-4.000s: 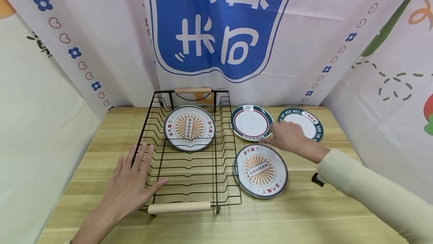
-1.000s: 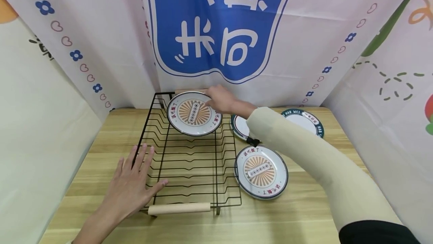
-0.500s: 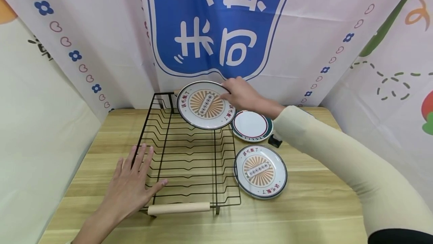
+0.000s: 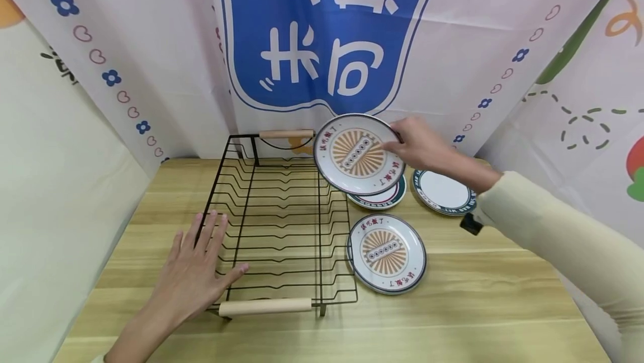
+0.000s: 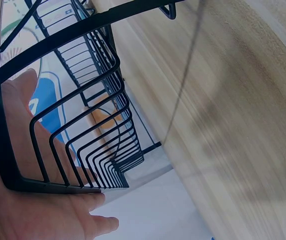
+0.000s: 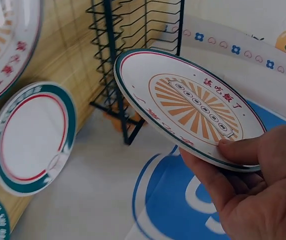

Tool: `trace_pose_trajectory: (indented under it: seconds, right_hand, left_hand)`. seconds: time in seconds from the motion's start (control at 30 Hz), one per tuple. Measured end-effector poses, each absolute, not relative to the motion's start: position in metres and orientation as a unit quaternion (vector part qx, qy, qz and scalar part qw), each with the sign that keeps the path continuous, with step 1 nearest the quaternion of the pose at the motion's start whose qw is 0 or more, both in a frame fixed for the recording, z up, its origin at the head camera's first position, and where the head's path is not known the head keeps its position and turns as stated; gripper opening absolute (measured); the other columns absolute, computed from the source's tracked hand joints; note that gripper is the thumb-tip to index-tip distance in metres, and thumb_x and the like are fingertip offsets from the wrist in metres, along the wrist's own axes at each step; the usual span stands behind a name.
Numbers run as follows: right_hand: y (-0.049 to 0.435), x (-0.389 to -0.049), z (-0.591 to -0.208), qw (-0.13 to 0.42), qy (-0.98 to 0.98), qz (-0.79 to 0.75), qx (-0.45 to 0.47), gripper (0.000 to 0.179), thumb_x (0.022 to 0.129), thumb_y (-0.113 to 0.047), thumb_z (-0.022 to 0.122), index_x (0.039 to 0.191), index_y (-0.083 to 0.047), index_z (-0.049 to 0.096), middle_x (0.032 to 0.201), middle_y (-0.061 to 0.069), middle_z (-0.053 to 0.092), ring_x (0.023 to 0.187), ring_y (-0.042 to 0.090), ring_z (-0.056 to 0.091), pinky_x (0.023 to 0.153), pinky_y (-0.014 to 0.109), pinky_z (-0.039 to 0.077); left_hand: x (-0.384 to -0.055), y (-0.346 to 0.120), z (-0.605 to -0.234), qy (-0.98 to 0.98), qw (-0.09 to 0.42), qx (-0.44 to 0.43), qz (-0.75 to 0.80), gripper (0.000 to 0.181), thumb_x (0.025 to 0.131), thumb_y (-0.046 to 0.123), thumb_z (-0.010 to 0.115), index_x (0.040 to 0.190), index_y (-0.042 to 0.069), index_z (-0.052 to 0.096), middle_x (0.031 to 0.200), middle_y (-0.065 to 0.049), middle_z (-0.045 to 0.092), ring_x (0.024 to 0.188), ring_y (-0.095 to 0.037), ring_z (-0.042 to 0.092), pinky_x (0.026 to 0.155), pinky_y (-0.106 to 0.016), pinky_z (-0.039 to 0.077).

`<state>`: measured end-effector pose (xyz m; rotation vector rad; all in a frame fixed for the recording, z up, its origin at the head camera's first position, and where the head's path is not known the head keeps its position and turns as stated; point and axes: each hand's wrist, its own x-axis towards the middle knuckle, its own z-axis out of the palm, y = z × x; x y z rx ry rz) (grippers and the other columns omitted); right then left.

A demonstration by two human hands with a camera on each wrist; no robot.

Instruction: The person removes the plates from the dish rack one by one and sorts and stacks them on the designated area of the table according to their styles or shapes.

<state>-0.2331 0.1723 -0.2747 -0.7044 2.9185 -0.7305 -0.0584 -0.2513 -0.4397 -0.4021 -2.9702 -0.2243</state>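
My right hand (image 4: 420, 142) pinches a white plate (image 4: 358, 156) by its right rim, thumb on top and fingers beneath. An orange sunburst and red characters decorate this plate, which is held tilted in the air, right of the rack's back end. In the right wrist view the same plate (image 6: 193, 105) shows its underside edge over the fingers. My left hand (image 4: 193, 268) rests with fingers spread on the left side of a black wire dish rack (image 4: 282, 248) with wooden handles. The left wrist view shows that hand (image 5: 48, 215) around the rack's side frame (image 5: 48, 187).
A matching sunburst plate (image 4: 386, 254) lies against the rack's right side, apparently on another. Behind it a green-rimmed plate (image 4: 379, 199) is partly covered by the held plate. Another green-rimmed plate (image 4: 445, 191) lies farther right. A printed curtain (image 4: 453, 44) hangs behind the wooden table (image 4: 453, 307).
My right hand reached into the rack, took the sunburst plate from its back part and lifted it out to the right. My left hand has stayed on the rack's side.
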Motion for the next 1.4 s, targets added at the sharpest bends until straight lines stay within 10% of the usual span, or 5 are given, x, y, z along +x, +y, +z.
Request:
trace_pose_trajectory:
  seconds: [1.0,1.4]
  right_hand:
    - [0.275,-0.197,-0.374,0.173,0.954,-0.193,-0.153,0.019,0.094,-0.012,0.079,0.081,-0.004,0.069,0.064,0.002,0.066,0.056,0.011,0.058,0.05,0.023,0.044]
    - [0.284,-0.187,-0.413,0.232,0.942,-0.226,-0.09,0.023,0.095,-0.016,0.08,0.085,-0.002,0.066,0.068,0.005,0.068,0.057,0.012,0.068,0.06,0.04,0.065]
  left_hand:
    - [-0.059,-0.252,-0.439,-0.986,0.066,-0.135,-0.072,0.108,0.098,0.071,0.057,0.171,0.006,0.01,0.177,-0.021,0.009,0.163,-0.043,0.001,0.128,-0.069,0.001]
    - [-0.059,-0.252,-0.44,-0.985,0.075,-0.14,-0.073,0.108,0.098,0.072,0.057,0.17,0.006,0.011,0.177,-0.021,0.009,0.163,-0.043,0.002,0.128,-0.068,0.002]
